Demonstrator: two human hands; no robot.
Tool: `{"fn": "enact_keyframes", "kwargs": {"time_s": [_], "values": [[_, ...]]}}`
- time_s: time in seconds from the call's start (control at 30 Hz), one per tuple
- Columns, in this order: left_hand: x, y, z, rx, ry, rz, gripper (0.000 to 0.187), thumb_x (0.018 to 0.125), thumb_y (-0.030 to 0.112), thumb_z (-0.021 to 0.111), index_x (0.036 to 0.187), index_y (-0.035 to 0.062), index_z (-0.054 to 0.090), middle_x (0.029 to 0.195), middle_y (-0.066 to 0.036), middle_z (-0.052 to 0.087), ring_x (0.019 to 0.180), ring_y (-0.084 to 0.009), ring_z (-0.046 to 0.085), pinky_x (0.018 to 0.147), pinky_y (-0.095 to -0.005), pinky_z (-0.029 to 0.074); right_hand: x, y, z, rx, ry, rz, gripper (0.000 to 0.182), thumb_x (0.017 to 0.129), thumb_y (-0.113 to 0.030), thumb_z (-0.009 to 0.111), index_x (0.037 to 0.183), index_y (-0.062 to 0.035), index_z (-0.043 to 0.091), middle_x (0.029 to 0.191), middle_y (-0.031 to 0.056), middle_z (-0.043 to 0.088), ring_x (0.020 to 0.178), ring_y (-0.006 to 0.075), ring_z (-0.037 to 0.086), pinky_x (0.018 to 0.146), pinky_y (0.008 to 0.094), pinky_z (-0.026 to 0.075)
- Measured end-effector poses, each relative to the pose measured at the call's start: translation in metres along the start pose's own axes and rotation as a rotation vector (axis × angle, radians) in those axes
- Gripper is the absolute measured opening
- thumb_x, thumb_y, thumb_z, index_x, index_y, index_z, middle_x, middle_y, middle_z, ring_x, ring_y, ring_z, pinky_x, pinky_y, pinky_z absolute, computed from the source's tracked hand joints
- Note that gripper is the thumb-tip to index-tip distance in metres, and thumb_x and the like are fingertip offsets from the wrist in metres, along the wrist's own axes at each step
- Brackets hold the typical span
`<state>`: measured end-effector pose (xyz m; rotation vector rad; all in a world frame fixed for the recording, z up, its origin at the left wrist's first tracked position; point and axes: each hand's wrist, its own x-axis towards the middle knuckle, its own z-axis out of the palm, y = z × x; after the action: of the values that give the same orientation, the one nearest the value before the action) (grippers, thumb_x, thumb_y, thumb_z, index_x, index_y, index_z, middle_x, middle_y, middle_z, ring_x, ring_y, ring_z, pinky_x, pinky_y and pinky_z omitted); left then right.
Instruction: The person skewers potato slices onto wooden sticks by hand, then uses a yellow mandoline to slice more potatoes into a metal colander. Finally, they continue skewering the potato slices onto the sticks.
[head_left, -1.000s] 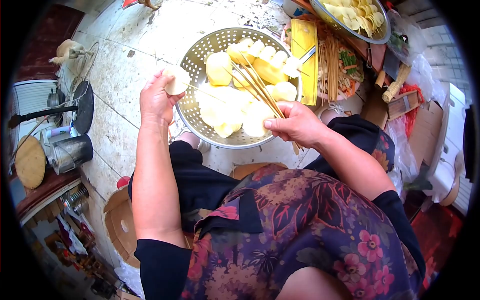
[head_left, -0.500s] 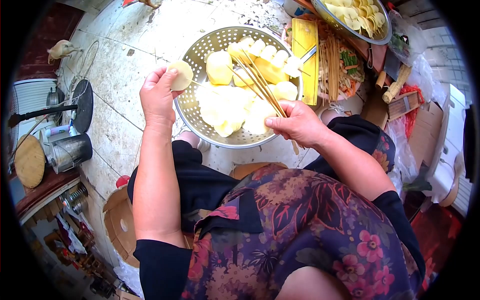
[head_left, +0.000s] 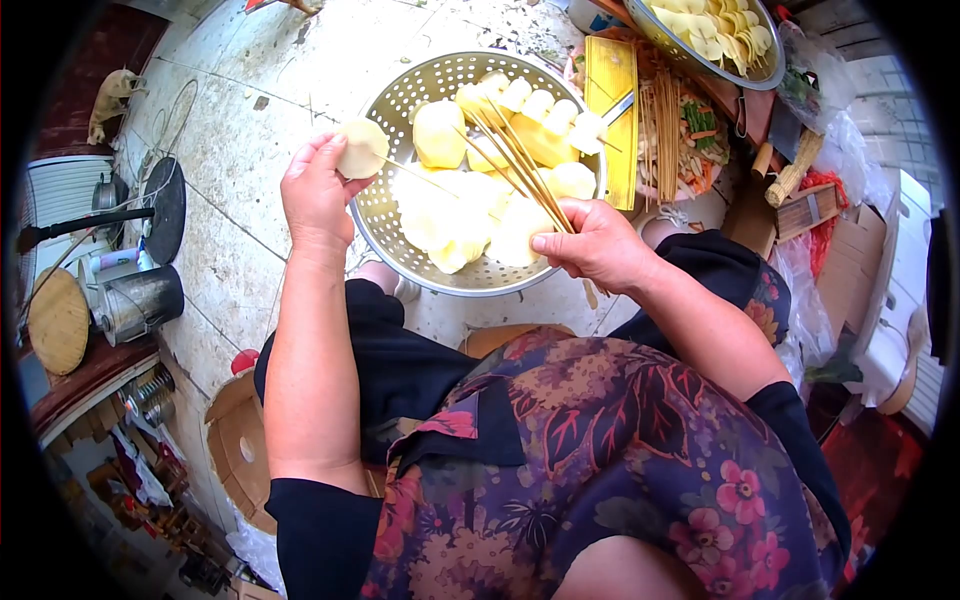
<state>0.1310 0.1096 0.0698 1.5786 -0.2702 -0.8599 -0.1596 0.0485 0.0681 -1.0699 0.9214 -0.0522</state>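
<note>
My left hand pinches a thin round potato slice by its edge, over the left rim of a metal colander. A thin wooden skewer runs from the slice toward the lower right, over the colander. My right hand is closed around a bundle of wooden skewers that slants up and left across the colander. Inside it lie a pile of pale potato slices and several peeled potatoes. Slices threaded on a skewer rest along the far right side.
A yellow slicing board with a blade and loose skewers lie right of the colander. A second bowl of slices stands at upper right. A metal pot and a small animal are at the left.
My left hand and the potato slice have shifted slightly, and the slice faces the camera more fully. My right hand stays in place. The animal at the left has turned.
</note>
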Motion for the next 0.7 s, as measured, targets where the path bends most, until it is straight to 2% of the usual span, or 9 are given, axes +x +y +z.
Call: {"fn": "enact_keyframes", "kwargs": {"time_s": [0.07,0.17,0.33,0.4,0.5,0.7], "values": [[0.001,-0.005,0.000,0.101,-0.079,0.037,0.027,0.095,0.016,0.055,0.116,-0.0009,0.055,0.102,-0.012,0.066,0.086,-0.0195,0.068,0.069,-0.0327,0.059,0.001,0.001,0.000,-0.026,0.004,-0.001,0.017,0.087,-0.021,0.070,0.092,-0.0047,0.065,0.068,-0.0022,0.056,0.055,0.0057,0.048,0.050,0.0222,0.040],[-0.006,-0.011,0.007,0.090,-0.121,0.018,0.026,0.095,0.016,0.053,0.115,-0.0006,0.055,0.101,-0.013,0.066,0.085,-0.0186,0.068,0.069,-0.0324,0.059,0.001,0.002,-0.001,-0.022,0.009,0.004,0.018,0.087,-0.021,0.070,0.092,-0.0044,0.065,0.067,-0.0021,0.056,0.056,0.0059,0.048,0.051,0.0225,0.041],[-0.009,-0.006,0.010,-0.053,-0.061,-0.081,0.026,0.095,0.015,0.053,0.116,-0.0008,0.054,0.107,-0.015,0.065,0.092,-0.0221,0.067,0.073,-0.0362,0.059,0.000,-0.002,0.001,-0.042,0.005,0.004,0.018,0.087,-0.021,0.070,0.094,-0.0043,0.066,0.068,-0.0020,0.056,0.056,0.0060,0.048,0.051,0.0221,0.041],[-0.004,-0.009,0.007,-0.194,-0.093,-0.127,0.025,0.094,0.011,0.054,0.114,-0.0032,0.055,0.104,-0.016,0.065,0.086,-0.0228,0.068,0.072,-0.0356,0.060,0.000,-0.002,0.001,-0.040,-0.001,0.005,0.019,0.087,-0.021,0.070,0.095,-0.0044,0.066,0.068,-0.0019,0.056,0.056,0.0060,0.048,0.051,0.0220,0.041],[-0.003,-0.010,0.005,-0.204,-0.083,-0.125,0.023,0.093,0.011,0.058,0.112,-0.0023,0.056,0.102,-0.015,0.065,0.085,-0.0226,0.068,0.072,-0.0355,0.060,0.001,0.001,0.000,-0.039,-0.022,0.000,0.020,0.088,-0.021,0.070,0.097,-0.0043,0.066,0.070,-0.0018,0.057,0.058,0.0061,0.049,0.051,0.0217,0.041],[-0.010,-0.006,0.011,-0.073,-0.138,-0.225,0.021,0.093,0.015,0.061,0.107,-0.0004,0.058,0.095,-0.012,0.067,0.079,-0.0204,0.068,0.068,-0.0331,0.060,0.000,0.003,0.002,-0.004,-0.009,0.003,0.020,0.087,-0.020,0.070,0.098,-0.0042,0.066,0.071,-0.0016,0.057,0.059,0.0059,0.050,0.052,0.0218,0.042]]}}
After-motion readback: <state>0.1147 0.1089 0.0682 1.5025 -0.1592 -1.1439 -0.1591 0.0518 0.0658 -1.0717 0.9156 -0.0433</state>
